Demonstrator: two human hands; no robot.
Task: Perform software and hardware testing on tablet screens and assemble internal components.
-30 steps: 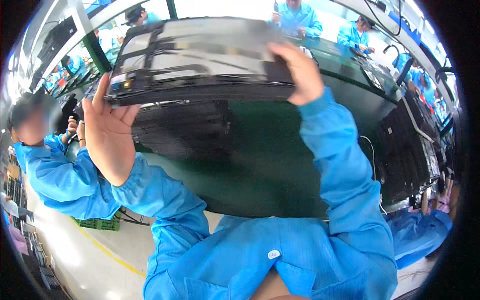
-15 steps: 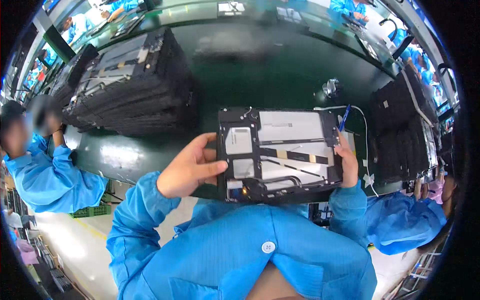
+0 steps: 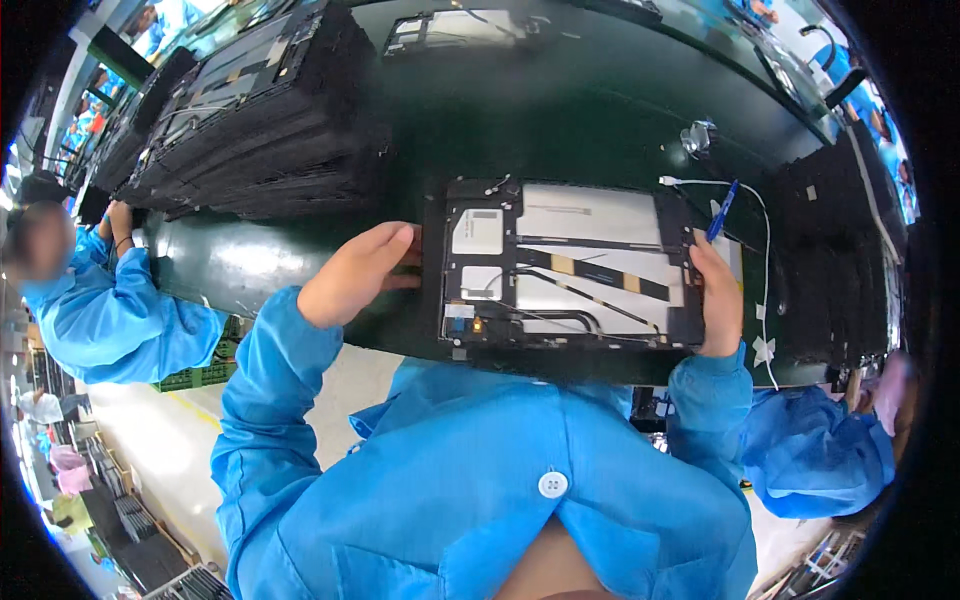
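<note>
An opened tablet [image 3: 590,215] with a black frame, silver battery packs and dark ribbon cables lies flat in front of me, near the table's front edge. A dark strip shows beyond its left side. Just left of it is my left hand [image 3: 350,275], its thumb lifted off the frame and its fingers apart; some fingertips are hidden behind the thumb. My right hand [image 3: 718,300] grips the tablet's right edge, with the fingers underneath out of sight. A blue pen [image 3: 722,212] lies right beside that hand.
A tall stack of black-edged tablet parts [image 3: 270,130] stands at the left, another dark stack [image 3: 835,240] at the right. A white cable [image 3: 768,270] and a crumpled clear object [image 3: 697,138] lie between. Another opened tablet [image 3: 465,32] is at the back. A co-worker [image 3: 100,300] sits left.
My left thumb has come off the tablet's left edge, and that hand has drawn away to the left. The tablet now looks flatter. The whole view has shifted a little.
</note>
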